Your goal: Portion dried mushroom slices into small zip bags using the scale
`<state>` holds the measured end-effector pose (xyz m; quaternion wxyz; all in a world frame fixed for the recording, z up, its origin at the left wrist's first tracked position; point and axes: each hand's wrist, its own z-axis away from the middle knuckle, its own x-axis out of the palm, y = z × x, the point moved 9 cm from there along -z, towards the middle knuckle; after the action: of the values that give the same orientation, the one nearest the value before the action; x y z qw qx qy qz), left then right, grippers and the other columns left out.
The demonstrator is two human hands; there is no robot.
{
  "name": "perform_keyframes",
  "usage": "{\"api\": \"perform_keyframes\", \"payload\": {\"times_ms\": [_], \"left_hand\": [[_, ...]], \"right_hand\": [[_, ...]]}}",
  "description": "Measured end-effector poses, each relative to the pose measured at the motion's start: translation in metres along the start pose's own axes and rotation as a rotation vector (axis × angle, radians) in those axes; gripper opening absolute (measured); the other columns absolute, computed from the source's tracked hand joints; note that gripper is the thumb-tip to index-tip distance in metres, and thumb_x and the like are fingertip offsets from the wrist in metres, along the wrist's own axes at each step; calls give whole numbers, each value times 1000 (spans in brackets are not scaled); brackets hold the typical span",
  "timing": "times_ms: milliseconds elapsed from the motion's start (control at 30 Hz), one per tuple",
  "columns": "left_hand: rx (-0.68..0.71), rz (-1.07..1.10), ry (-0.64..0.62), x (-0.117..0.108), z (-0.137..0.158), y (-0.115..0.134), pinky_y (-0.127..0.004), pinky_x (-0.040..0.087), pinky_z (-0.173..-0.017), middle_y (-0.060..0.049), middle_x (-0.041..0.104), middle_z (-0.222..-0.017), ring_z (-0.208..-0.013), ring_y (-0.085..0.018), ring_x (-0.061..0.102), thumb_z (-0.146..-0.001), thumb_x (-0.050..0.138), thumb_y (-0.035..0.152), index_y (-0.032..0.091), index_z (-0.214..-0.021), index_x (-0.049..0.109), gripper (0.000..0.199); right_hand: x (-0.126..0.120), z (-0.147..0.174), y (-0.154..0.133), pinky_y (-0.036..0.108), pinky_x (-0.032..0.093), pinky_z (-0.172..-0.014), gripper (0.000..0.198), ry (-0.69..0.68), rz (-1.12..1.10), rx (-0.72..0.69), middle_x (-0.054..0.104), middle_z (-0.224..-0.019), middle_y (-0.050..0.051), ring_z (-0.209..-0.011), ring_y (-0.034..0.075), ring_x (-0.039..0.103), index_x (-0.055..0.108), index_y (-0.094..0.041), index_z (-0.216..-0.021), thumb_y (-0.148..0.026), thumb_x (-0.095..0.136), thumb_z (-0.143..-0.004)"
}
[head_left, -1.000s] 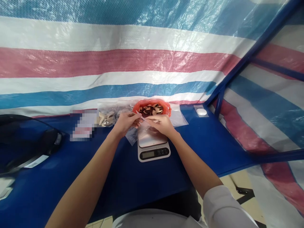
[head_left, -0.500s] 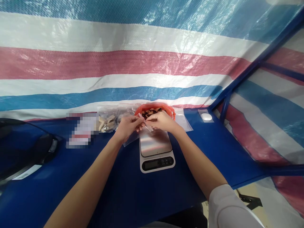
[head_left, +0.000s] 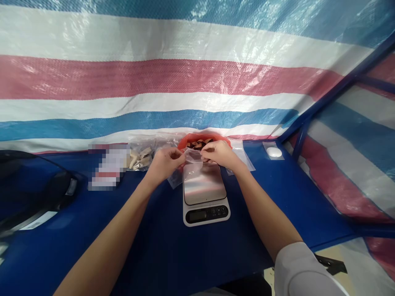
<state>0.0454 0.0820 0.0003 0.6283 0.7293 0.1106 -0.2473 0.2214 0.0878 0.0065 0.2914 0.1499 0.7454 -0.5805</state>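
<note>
A small clear plastic bag (head_left: 194, 156) is stretched between my two hands over the far end of the kitchen scale (head_left: 204, 185). My left hand (head_left: 166, 163) pinches its left edge, and my right hand (head_left: 219, 153) pinches the right edge. The bag's mouth appears spread apart. Just behind it sits a red plastic bag (head_left: 182, 142) holding dark brown and tan slices (head_left: 200, 144). The scale has a shiny metal plate, and its small display shows no readable figures. What the clear bag contains, if anything, cannot be made out.
Left of my hands lie clear bags, one with pale dried pieces (head_left: 141, 158), and a blurred-out paper (head_left: 108, 167). A black object (head_left: 58, 189) stands far left. At right are flat clear bags (head_left: 242, 158) and a bagged white item (head_left: 274, 152). Striped sheeting (head_left: 154, 78) rises behind the blue table (head_left: 262, 197).
My hands have moved apart, and the clear bag, earlier narrow and bunched between my fingers, is now spread wider. The view has shifted slightly.
</note>
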Motion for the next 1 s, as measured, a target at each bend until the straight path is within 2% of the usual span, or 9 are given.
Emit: {"api": "perform_keyframes", "payload": {"times_ms": [100, 167, 267, 300, 367, 533, 633, 733, 1000], "left_hand": [[120, -223, 86, -10, 3, 14, -26, 39, -55, 0, 60, -56, -53, -12, 50, -79, 68, 49, 19, -60, 60, 37], [197, -304, 104, -9, 5, 22, -27, 44, -59, -1, 63, -60, -55, -14, 52, -84, 64, 49, 19, -65, 63, 35], [348, -343, 149, -3, 10, 31, -33, 54, -79, -8, 75, -91, -78, -21, 68, -89, 59, 48, 18, -96, 72, 34], [401, -341, 169, 0, 12, 34, -37, 55, -89, -11, 75, -108, -94, -25, 70, -89, 59, 48, 17, -111, 71, 39], [467, -333, 192, 8, 16, 33, -44, 49, -107, -17, 66, -135, -122, -31, 64, -89, 62, 51, 15, -133, 61, 58], [476, -352, 172, 32, 21, 21, -53, 45, -113, -19, 47, -155, -143, -35, 47, -83, 70, 64, 19, -157, 31, 95], [506, -372, 178, 42, 24, 20, -56, 43, -114, -23, 39, -159, -146, -38, 41, -77, 75, 67, 19, -160, 16, 113], [500, -393, 209, 44, 26, 18, -57, 42, -115, -24, 41, -157, -146, -38, 41, -73, 78, 65, 19, -160, 11, 119], [481, -399, 284, 35, 27, 21, -51, 50, -107, -15, 60, -135, -129, -34, 56, -81, 75, 47, 22, -147, 40, 78]], "right_hand": [[-9, 2, -1, 25, 43, -55, 18, 2, 32, 22, 70, -61, 0, -60, 14, 62, 72, -19, -62, -15, 63, -77], [-11, 4, -5, 25, 41, -52, 19, -14, 24, 21, 67, -57, -1, -56, 13, 60, 69, -18, -59, -18, 63, -77], [-12, 7, -9, 24, 40, -50, 22, -27, -45, 19, 62, -52, -2, -52, 11, 58, 66, -18, -56, -21, 63, -77], [-11, 8, -10, 23, 40, -49, 22, -35, -72, 23, 60, -50, -3, -50, 11, 57, 65, -18, -55, -20, 62, -77], [-10, 9, -11, 23, 40, -47, 22, -54, -107, 35, 58, -48, -4, -47, 10, 55, 63, -18, -54, -18, 59, -76], [-9, 10, -12, 21, 43, -47, 23, -80, -177, 19, 57, -50, -4, -48, 10, 57, 60, -19, -53, -21, 60, -77], [-4, 10, -17, 23, 47, -52, 22, -128, -224, -10, 61, -56, -2, -52, 11, 59, 64, -18, -58, -24, 61, -79], [-2, 11, -20, 24, 48, -54, 21, -136, -211, -18, 63, -58, -1, -54, 11, 59, 66, -18, -59, -22, 61, -79], [-10, 9, -19, 27, 42, -60, 22, -75, 6, -70, 68, -62, 0, -62, 13, 60, 73, -19, -65, -17, 61, -83]]}}
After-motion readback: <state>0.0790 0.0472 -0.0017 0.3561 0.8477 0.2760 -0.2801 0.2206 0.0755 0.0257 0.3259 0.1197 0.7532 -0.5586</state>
